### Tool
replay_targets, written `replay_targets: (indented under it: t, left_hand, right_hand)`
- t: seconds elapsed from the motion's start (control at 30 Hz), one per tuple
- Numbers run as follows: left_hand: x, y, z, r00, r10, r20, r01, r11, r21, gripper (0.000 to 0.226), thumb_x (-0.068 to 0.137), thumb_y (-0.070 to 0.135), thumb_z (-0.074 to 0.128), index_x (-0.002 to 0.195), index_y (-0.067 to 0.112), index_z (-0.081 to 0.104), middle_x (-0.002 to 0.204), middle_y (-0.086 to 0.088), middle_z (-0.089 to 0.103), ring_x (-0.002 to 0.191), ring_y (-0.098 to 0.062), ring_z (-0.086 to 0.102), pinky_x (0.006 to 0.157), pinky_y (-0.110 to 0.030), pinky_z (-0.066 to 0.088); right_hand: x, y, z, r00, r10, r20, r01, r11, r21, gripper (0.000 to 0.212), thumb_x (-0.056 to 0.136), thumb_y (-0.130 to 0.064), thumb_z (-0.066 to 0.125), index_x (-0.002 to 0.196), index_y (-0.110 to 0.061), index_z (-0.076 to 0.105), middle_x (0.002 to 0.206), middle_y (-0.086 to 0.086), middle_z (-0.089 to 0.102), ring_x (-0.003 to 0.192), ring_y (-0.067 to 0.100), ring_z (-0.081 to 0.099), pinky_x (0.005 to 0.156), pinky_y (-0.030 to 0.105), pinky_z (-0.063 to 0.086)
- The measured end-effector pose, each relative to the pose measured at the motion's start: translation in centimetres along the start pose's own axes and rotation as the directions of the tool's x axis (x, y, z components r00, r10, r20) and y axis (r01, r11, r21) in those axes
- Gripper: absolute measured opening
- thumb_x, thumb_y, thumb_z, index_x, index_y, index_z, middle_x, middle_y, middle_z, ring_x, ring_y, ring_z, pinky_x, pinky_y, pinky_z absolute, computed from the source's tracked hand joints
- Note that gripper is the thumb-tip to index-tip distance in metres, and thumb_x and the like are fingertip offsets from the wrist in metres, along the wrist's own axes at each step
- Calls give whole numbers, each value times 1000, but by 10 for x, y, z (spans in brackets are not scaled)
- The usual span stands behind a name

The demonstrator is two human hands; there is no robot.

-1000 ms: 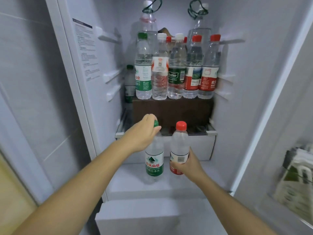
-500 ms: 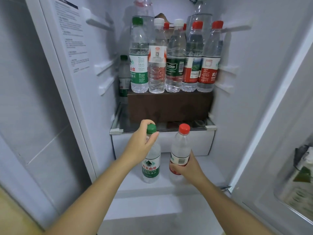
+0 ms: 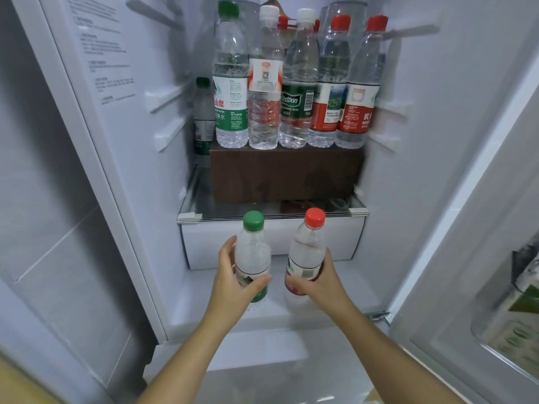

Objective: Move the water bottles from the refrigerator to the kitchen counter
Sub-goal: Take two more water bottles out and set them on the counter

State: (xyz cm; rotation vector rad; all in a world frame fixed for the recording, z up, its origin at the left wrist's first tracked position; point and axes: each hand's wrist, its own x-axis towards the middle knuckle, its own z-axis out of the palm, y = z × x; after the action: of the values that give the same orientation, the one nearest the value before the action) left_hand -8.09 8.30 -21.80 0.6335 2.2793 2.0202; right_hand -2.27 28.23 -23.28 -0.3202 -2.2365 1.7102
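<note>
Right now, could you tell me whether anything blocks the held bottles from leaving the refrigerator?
Nothing visible does. The left hand grips the green-capped bottle, the right hand the red-capped bottle, both before the white drawer, with open space nearer the camera. The counter is unseen.

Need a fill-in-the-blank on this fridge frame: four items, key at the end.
1. The left hand grips the left water bottle, capped in ____.
2. The right hand grips the right water bottle, capped in ____.
3. The Cestbon bottle has a ____ cap.
4. The upper row of bottles stands on a ____ box.
Missing words: green; red; white; brown.
</note>
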Motion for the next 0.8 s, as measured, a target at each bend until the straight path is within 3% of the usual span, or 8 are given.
replay_targets:
  t: [0.07, 0.17, 0.33, 0.4, 0.57, 0.8]
  left_hand:
    - [0, -2, 1, 999, -35, 8, 35, 999, -5, 98, 64, 16, 88, 140, 32, 29, 130, 21, 48, 115, 6, 51, 75, -7, 48]
    - [4, -4, 6, 997, -77, 7, 77, 997, 15, 87, 65, 7, 87, 131, 32, 36, 114, 16, 59, 101, 0, 60, 62, -7, 48]
    - [16, -14, 11, 991, -126, -32, 128, 991, 46, 55, 67, 9, 87, 104, 32, 52, 93, 13, 68, 80, 6, 65, 65, -10, 51]
    - [22, -16, 11, 991, -127, -30, 129, 990, 53, 53, 68, 8, 86, 102, 33, 53, 93, 14, 68, 78, 11, 63, 65, -9, 50]
    - [29, -23, 8, 994, -106, -7, 106, 991, 77, 50, 68, 6, 85, 97, 33, 54, 89, 13, 68, 76, 10, 64, 64, -9, 49]
    - [16, -2, 15, 999, -17, 43, 12, 994, 110, 51, 65, 6, 87, 92, 32, 52, 83, 10, 67, 71, 6, 64, 59, -7, 47]
  right_hand:
    - [2, 0, -1, 1000, 0, 3, 0, 1000, -12, 67, 75, -1, 81, 119, -27, 39, 106, -2, 59, 81, -7, 64, 62, 13, 52]
    - [8, 3, 0, 1000, -3, -7, 3, 999, -41, 68, 73, -5, 85, 117, -33, 41, 109, 0, 62, 88, -1, 66, 67, 16, 53]
    - [14, 8, 2, 1000, 14, -27, -16, 998, -61, 61, 72, -9, 85, 118, -30, 52, 106, -9, 69, 97, 5, 67, 73, 14, 53]
    - [14, 7, 3, 998, 29, -47, -32, 998, -54, 58, 71, -11, 86, 116, -30, 54, 106, -9, 70, 97, 3, 67, 75, 15, 52]
    - [10, 4, 5, 995, 54, -84, -57, 998, -33, 66, 60, -37, 82, 119, -17, 60, 106, -2, 72, 98, 11, 69, 82, 23, 55]
    - [-27, 2, -10, 976, 80, -201, -79, 997, 10, 72, 57, -43, 83, 120, -17, 61, 108, -2, 73, 101, 10, 69, 89, 31, 55]
